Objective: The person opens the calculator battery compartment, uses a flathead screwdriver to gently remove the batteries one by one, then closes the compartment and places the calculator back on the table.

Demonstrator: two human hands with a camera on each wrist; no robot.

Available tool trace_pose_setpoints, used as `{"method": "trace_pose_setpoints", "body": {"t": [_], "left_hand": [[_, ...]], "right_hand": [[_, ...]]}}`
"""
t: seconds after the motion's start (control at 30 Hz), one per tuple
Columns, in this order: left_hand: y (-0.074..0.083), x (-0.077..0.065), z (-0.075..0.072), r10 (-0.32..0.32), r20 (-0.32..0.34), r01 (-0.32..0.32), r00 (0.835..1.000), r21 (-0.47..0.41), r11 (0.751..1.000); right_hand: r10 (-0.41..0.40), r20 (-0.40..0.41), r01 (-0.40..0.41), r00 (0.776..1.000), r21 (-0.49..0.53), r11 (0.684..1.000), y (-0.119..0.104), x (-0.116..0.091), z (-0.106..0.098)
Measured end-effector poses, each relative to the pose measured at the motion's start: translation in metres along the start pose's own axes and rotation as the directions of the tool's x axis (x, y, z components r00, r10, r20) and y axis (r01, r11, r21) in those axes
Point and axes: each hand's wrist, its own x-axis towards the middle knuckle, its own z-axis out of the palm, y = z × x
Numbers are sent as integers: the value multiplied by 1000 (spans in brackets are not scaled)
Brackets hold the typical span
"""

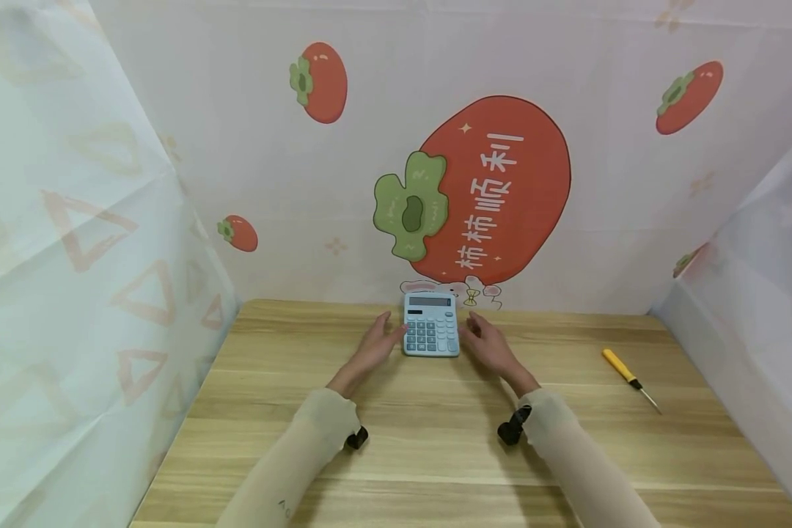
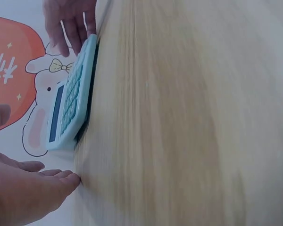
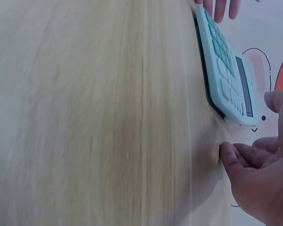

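Centrally, calculator [image 1: 432, 326]: on table [image 1: 422, 469], before printed backdrop [image 1: 270, 147].
Left hand [image 1: 378, 346], right hand [image 1: 490, 348]: flanking calculator; fingers loosely bent, gripping nothing.
Screwdriver [image 1: 632, 382]: well apart, right.
Display [image 1: 430, 301]: reading indistinct.
Sleeves [image 1: 287, 458]: cut off.

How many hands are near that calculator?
2: the left hand is beside the left edge of the calculator, and the right hand is beside its right edge. No others show.

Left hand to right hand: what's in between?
The light-blue calculator, between left hand and right hand; all three views show it.
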Motion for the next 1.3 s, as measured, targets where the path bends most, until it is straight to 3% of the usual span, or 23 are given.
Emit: {"method": "trace_pose_setpoints", "body": {"t": [0.33,0.67,1.0,1.3], "left_hand": [[4,2,7,-52,-6,51,999,-165,985],[7,9,17,-96,25,98,995,-316,943],[10,16,26,-95,52,107,994,-396,912],[11,15,31,-52,71,78,996,-422,903]], "right_hand": [[91,-37,-83,995,179,980,-6,9,10],[182,-41,-155,982,359,920,-10,15,17],[188,-67,-156,980,335,929,-17,16,23],[200,-66,-163,978,364,917,-15,17,25]]}}
